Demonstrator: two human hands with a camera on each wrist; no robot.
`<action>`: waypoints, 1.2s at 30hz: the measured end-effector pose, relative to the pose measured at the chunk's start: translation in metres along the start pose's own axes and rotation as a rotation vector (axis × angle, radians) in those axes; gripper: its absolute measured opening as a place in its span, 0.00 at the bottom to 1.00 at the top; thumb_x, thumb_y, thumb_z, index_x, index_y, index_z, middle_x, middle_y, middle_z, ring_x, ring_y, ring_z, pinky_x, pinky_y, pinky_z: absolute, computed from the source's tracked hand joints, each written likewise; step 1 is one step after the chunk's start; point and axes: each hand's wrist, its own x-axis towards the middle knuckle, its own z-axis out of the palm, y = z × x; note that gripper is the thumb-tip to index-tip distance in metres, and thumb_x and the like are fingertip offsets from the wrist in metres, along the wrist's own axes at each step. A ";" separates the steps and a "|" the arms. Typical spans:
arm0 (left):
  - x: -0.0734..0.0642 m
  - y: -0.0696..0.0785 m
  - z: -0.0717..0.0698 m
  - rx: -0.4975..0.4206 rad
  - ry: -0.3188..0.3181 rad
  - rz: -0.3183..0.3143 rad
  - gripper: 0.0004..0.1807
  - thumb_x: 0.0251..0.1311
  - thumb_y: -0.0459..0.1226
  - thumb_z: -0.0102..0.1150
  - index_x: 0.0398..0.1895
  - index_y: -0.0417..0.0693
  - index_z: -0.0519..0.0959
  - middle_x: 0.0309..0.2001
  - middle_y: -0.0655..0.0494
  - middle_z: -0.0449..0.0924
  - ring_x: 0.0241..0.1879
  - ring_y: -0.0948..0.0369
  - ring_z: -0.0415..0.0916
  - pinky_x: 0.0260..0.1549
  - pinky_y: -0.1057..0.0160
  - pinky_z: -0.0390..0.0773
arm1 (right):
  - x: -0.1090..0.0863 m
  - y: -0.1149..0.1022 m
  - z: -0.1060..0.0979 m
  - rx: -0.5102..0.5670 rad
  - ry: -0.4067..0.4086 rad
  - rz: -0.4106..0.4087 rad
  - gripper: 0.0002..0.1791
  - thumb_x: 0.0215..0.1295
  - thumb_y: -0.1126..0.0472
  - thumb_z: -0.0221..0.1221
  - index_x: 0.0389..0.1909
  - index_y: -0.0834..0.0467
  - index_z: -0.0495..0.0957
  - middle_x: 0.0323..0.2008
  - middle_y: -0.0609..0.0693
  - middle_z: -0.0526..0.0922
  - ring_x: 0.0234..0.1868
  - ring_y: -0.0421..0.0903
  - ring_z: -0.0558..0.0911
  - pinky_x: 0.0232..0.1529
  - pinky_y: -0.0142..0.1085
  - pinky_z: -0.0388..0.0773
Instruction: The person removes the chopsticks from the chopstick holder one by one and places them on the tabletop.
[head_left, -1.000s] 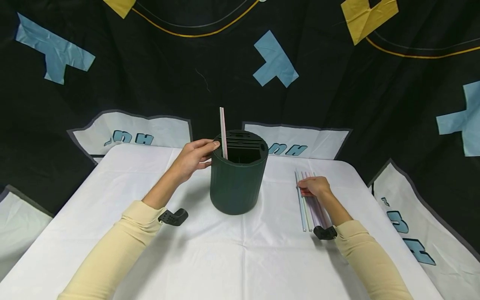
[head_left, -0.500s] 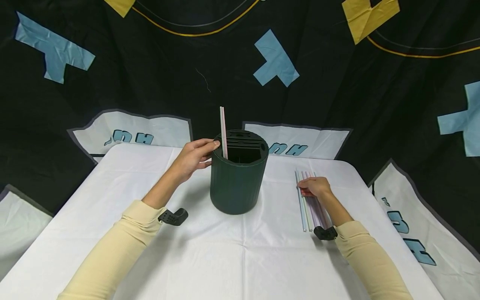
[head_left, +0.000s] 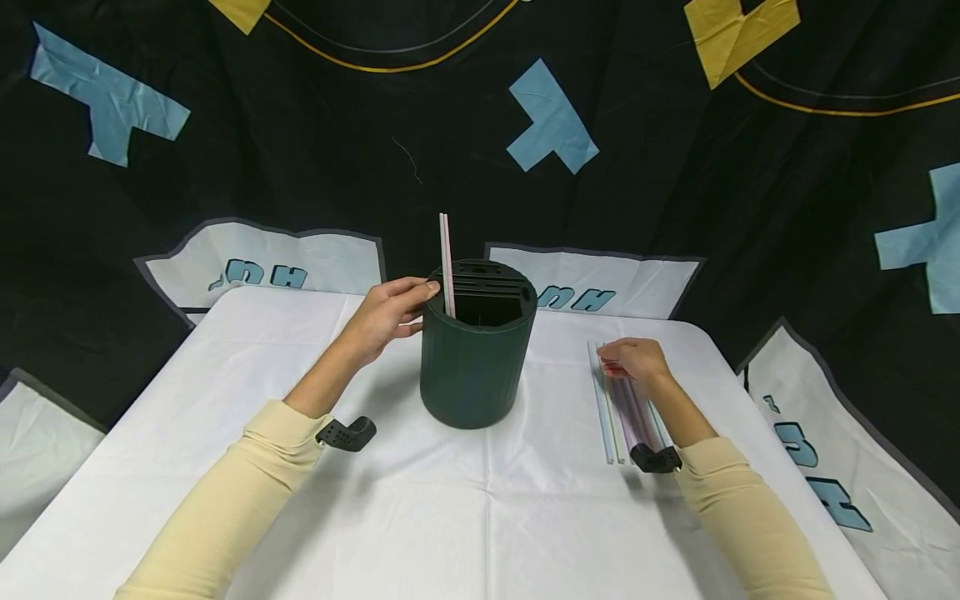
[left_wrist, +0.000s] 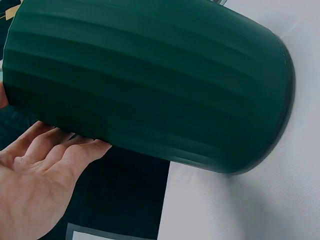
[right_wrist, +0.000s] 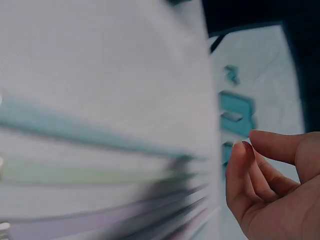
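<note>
A dark green round utensil holder (head_left: pixel 468 375) stands upright at mid-table, with slots across the back of its top and an open compartment in front. Two pale pinkish straws (head_left: pixel 447 267) rise from that compartment. My left hand (head_left: pixel 384 317) grips the holder's left side near the rim. In the left wrist view, bent fingers (left_wrist: pixel 75 150) rest along the holder's ribbed wall. Over the far part of several pastel straws (head_left: pixel 607 417) lying side by side is my right hand (head_left: pixel 633 360). Its thumb and index tips come together, fingers curled, no straw visible between them in the right wrist view.
White cloth (head_left: pixel 420 525) covers the table. A black curtain (head_left: pixel 337 167) with blue and yellow tape pieces hangs behind it. White lettered panels (head_left: pixel 600 283) lie beyond the far edge, and another lettered panel (head_left: pixel 832 467) is on the right.
My right hand has shifted slightly away from me, and its wrist a little to the right, over the straws. The left hand and the holder have stayed in place.
</note>
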 end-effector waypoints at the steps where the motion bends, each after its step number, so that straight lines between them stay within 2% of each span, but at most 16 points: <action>1: 0.000 0.000 0.000 0.004 0.001 0.000 0.26 0.72 0.50 0.57 0.65 0.43 0.74 0.61 0.44 0.78 0.61 0.48 0.78 0.59 0.48 0.79 | -0.002 -0.007 -0.001 -0.004 -0.007 -0.017 0.21 0.74 0.60 0.57 0.58 0.72 0.77 0.45 0.59 0.86 0.32 0.38 0.84 0.38 0.27 0.84; 3: 0.000 0.000 0.000 0.010 0.001 -0.001 0.27 0.72 0.50 0.57 0.65 0.43 0.74 0.61 0.44 0.77 0.62 0.48 0.77 0.59 0.48 0.79 | -0.005 -0.024 -0.002 0.009 -0.017 -0.035 0.21 0.75 0.59 0.57 0.59 0.72 0.76 0.51 0.62 0.84 0.35 0.38 0.84 0.40 0.26 0.84; 6: 0.000 -0.001 -0.001 0.018 0.002 -0.002 0.27 0.72 0.50 0.57 0.65 0.43 0.73 0.62 0.43 0.77 0.62 0.47 0.77 0.60 0.47 0.78 | -0.012 -0.053 -0.002 0.037 -0.032 -0.057 0.21 0.75 0.58 0.58 0.59 0.70 0.76 0.52 0.60 0.83 0.39 0.41 0.85 0.43 0.27 0.84; 12: 0.000 -0.002 -0.001 0.020 0.001 -0.001 0.27 0.71 0.50 0.56 0.66 0.43 0.73 0.63 0.44 0.77 0.63 0.47 0.77 0.60 0.47 0.78 | -0.031 -0.108 0.006 0.091 -0.075 -0.134 0.19 0.73 0.57 0.60 0.56 0.67 0.77 0.46 0.53 0.84 0.38 0.41 0.86 0.46 0.30 0.85; 19: 0.000 -0.001 -0.001 0.018 0.006 -0.002 0.27 0.71 0.50 0.57 0.64 0.43 0.74 0.61 0.44 0.77 0.60 0.49 0.78 0.61 0.47 0.78 | -0.051 -0.157 0.023 0.179 -0.098 -0.232 0.15 0.71 0.59 0.63 0.52 0.64 0.80 0.42 0.49 0.86 0.37 0.41 0.87 0.45 0.29 0.85; 25: 0.000 -0.001 -0.001 0.016 0.006 -0.003 0.27 0.71 0.50 0.57 0.65 0.44 0.74 0.60 0.45 0.77 0.60 0.49 0.78 0.60 0.47 0.78 | -0.063 -0.183 0.046 0.153 -0.151 -0.300 0.13 0.70 0.61 0.63 0.51 0.64 0.81 0.47 0.54 0.84 0.41 0.47 0.87 0.50 0.36 0.85; 29: 0.001 -0.001 -0.001 0.018 0.007 -0.003 0.27 0.71 0.50 0.57 0.65 0.44 0.74 0.62 0.44 0.77 0.62 0.48 0.77 0.60 0.47 0.78 | -0.067 -0.194 0.063 0.144 -0.182 -0.331 0.13 0.70 0.62 0.63 0.50 0.65 0.81 0.47 0.56 0.84 0.42 0.48 0.87 0.50 0.37 0.85; 36: 0.000 -0.001 -0.001 0.010 0.002 -0.003 0.27 0.71 0.51 0.57 0.65 0.44 0.74 0.64 0.44 0.76 0.65 0.46 0.76 0.61 0.45 0.77 | -0.067 -0.209 0.090 0.176 -0.235 -0.344 0.11 0.68 0.64 0.64 0.48 0.65 0.83 0.47 0.57 0.84 0.45 0.53 0.87 0.51 0.38 0.85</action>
